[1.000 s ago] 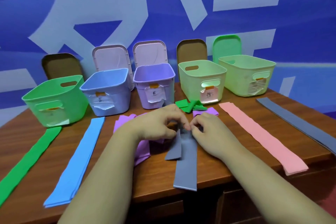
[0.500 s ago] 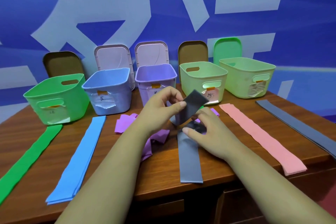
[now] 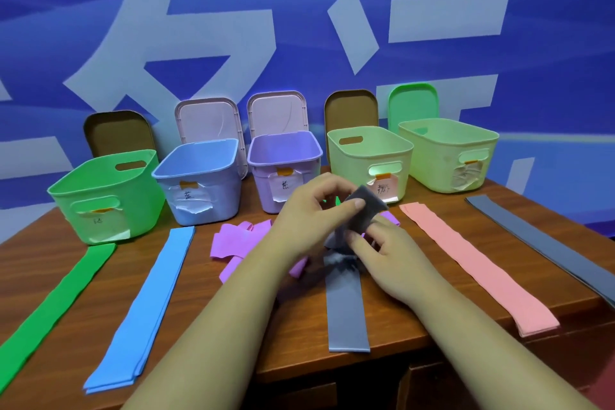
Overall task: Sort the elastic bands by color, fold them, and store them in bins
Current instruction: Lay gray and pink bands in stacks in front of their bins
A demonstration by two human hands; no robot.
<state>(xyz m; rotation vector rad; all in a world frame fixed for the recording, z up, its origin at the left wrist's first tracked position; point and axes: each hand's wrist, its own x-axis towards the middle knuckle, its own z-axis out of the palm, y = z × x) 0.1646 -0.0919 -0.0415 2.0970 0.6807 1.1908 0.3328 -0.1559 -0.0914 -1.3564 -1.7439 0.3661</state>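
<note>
A grey elastic band (image 3: 346, 309) lies lengthwise at the table's middle, its far end lifted. My left hand (image 3: 309, 216) pinches that raised end between thumb and fingers. My right hand (image 3: 382, 250) presses the band down at the bend with its fingertips. A row of bins stands behind: green bin (image 3: 103, 196), blue bin (image 3: 199, 183), purple bin (image 3: 283, 170) and two pale green bins (image 3: 369, 160) (image 3: 449, 153). Flat on the table lie green bands (image 3: 53, 303), blue bands (image 3: 146, 306), pink bands (image 3: 472, 270) and grey bands (image 3: 545, 243). Purple bands (image 3: 239, 240) sit crumpled under my left arm.
Several lids (image 3: 206, 120) lean against the blue wall behind the bins. The wooden table (image 3: 299, 343) ends at a front edge close to me, with the pink and blue bands reaching near it. A bit of green band shows between my hands.
My left hand has lifted the far end of the grey band off the table and carried it up and right. My right hand has slid onto the bend.
</note>
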